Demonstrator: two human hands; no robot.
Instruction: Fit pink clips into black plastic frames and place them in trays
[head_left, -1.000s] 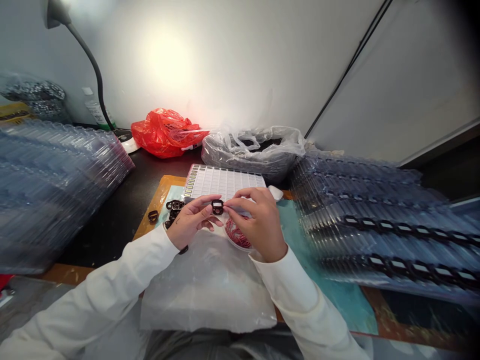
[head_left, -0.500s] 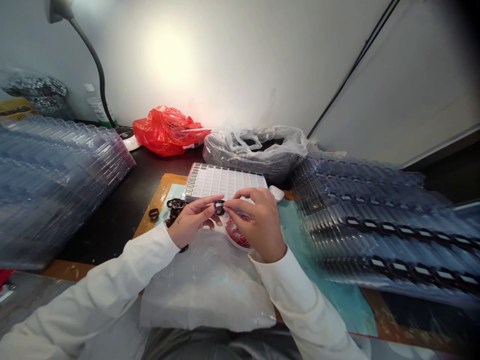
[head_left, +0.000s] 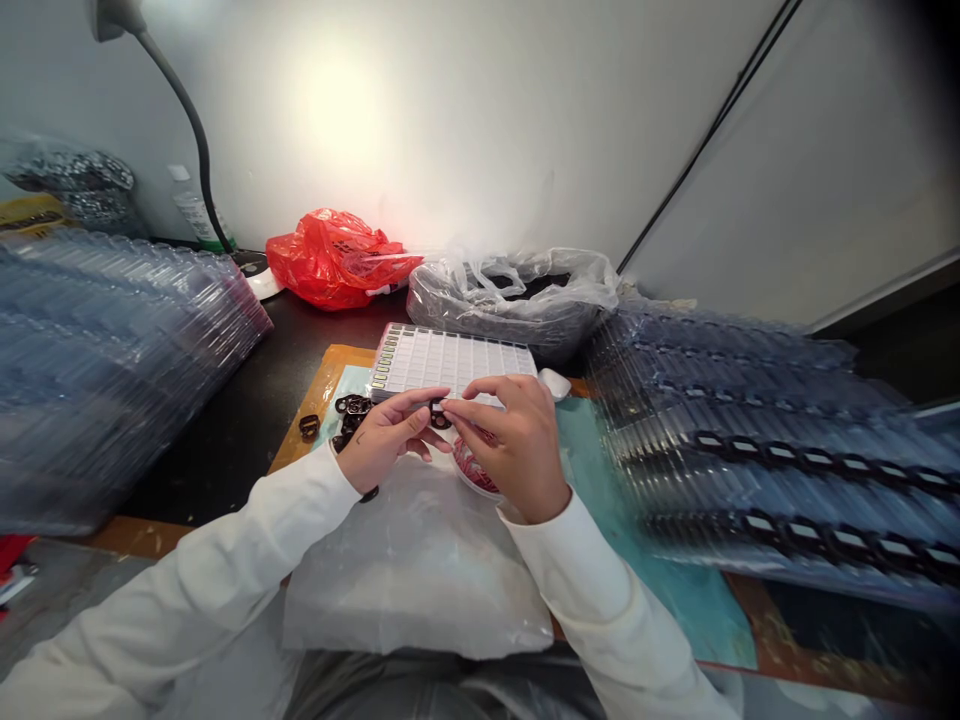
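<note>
My left hand (head_left: 382, 432) is closed, pinching a small black buckle-like piece (head_left: 439, 416) between thumb and forefinger. My right hand (head_left: 517, 435) meets it from the other side, its thumb and forefinger pressed on the same piece, whose pale middle partly shows. Beneath the right hand is a round white dish (head_left: 486, 490) with thin red strands (head_left: 472, 465) in it. A heap of similar black pieces (head_left: 351, 418) lies by the left wrist, and one loose piece (head_left: 308, 428) sits farther left. Just beyond the fingers stands a white gridded tray (head_left: 450, 362) with small pieces along its left column.
Stacked clear plastic trays flank the mat, one stack (head_left: 112, 370) left and another (head_left: 750, 450) right, holding black pieces. Along the wall are a red bag (head_left: 337, 260), a clear bag (head_left: 510, 310) and a lamp (head_left: 199, 140). A plastic sheet (head_left: 420, 590) covers the lap edge.
My right fingertips have shifted slightly left over the black piece, covering more of its pale middle. The left hand keeps nearly the same pose.
</note>
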